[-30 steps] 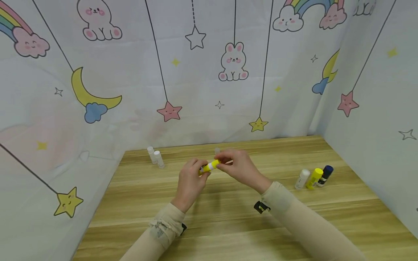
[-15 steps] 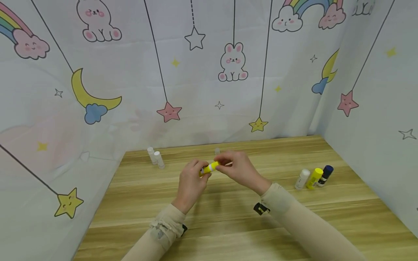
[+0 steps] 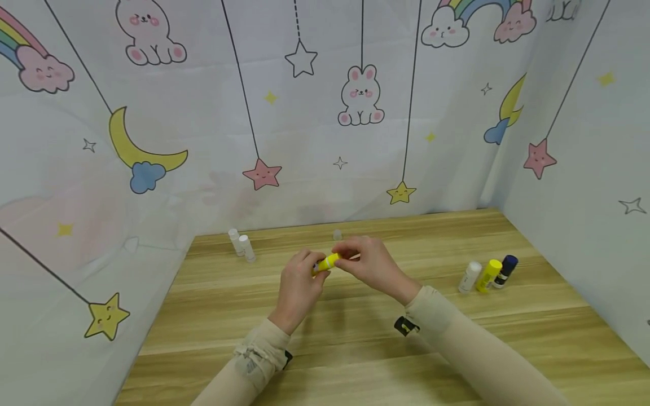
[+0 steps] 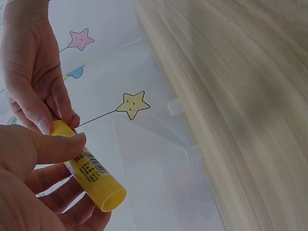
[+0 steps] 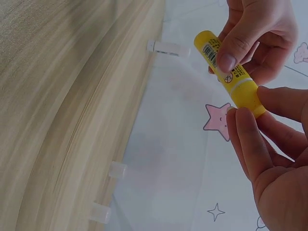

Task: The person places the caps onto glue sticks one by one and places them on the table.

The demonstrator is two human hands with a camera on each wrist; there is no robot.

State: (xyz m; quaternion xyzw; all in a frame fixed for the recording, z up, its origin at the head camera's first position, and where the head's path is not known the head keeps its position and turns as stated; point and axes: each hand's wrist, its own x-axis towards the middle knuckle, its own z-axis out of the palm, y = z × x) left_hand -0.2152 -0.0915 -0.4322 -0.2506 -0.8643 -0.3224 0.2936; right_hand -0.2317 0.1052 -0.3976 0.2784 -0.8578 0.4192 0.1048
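A yellow glue stick is held in the air over the middle of the table, between both hands. My left hand grips its labelled body, thumb across the printed label in the left wrist view. The open-rimmed base sticks out below those fingers. With thumb and fingertips, my right hand pinches the plain yellow cap at the other end. A thin pale band shows between cap and body.
To the right stand a white glue stick, a yellow one and a dark blue one. Two white sticks stand at the back left. A small translucent piece sits at the back edge, before the printed curtain.
The white band between the cap and the glue stick's body has narrowed as the two came closer together. My left hand has shifted slightly right; the right hand has hardly moved.
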